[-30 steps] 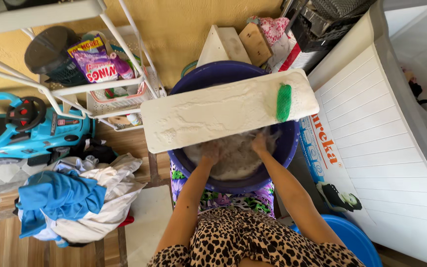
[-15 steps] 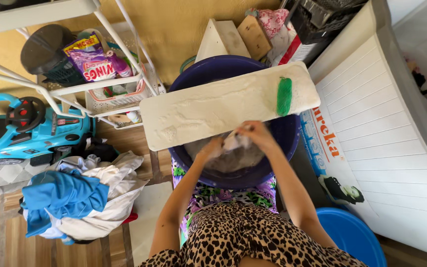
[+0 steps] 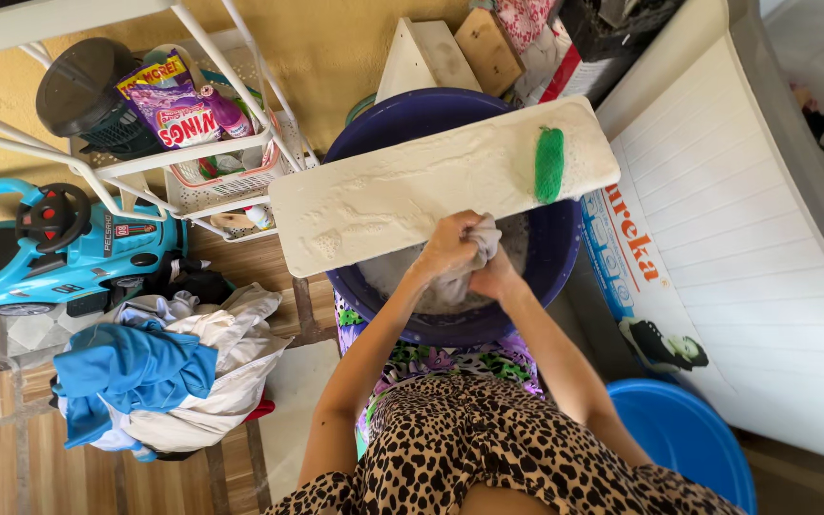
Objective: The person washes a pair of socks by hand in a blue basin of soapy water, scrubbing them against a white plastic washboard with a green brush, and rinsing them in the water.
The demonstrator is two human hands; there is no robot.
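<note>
Two hands wring one pale grey cloth (image 3: 469,262) over a purple washtub (image 3: 450,329).

The left hand (image 3: 445,246) and right hand (image 3: 498,278) are clenched around the cloth, pressed together, both forearms reaching up from six o'clock. The cloth sits at the tub's centre, just below one white washboard (image 3: 412,191) lying across the rim. One green mesh scrubber (image 3: 549,164) rests on the board at two o'clock. One laundry pile (image 3: 159,372) lies at eight o'clock, one blue basin (image 3: 689,443) at five o'clock.
</note>
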